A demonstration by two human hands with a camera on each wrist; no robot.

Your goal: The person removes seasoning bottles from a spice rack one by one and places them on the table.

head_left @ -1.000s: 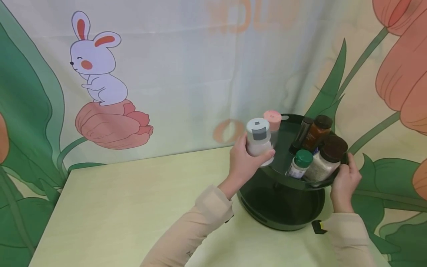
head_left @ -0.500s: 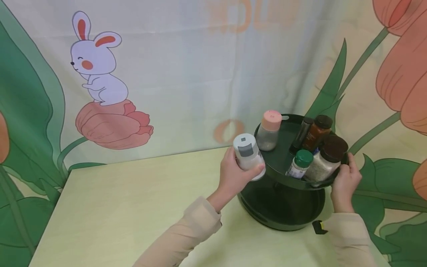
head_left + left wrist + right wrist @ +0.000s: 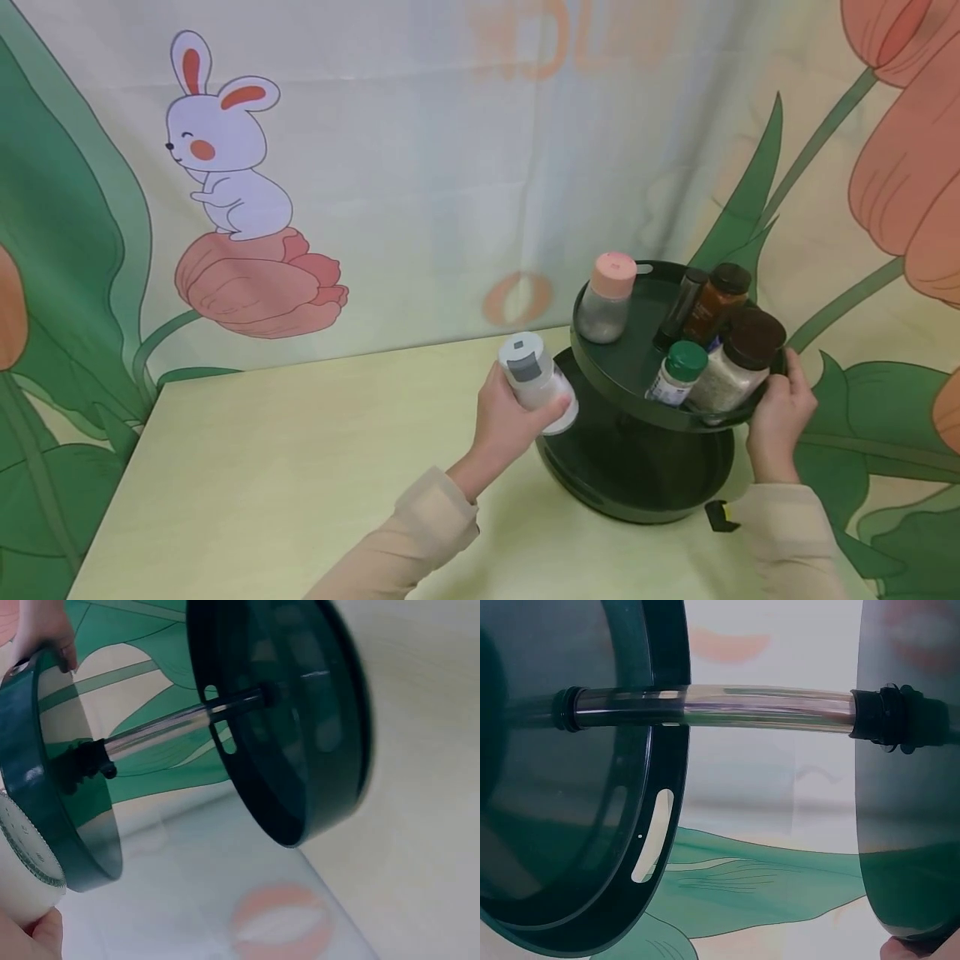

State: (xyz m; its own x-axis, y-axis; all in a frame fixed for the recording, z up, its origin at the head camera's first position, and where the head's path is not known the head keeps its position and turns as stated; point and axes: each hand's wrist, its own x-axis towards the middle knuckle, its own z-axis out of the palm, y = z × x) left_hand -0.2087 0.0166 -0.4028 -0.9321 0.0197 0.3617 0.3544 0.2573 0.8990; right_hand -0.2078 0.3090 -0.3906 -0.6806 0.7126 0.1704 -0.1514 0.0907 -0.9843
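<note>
Held at the left of the two-tier rack (image 3: 645, 479), just outside its upper tray (image 3: 633, 362): one white-capped bottle (image 3: 546, 390), long axis tilted, cap leaning away, base rackward. Left hand (image 3: 506, 418), nearer, curls round it; right hand (image 3: 780, 412) grips the tray's right rim.

The upper tray (image 3: 637, 357) looks glossy plastic, the pole (image 3: 772, 706) shiny metal; past the back edge of the matt desk (image 3: 300, 450), creased cloth (image 3: 420, 192).
</note>
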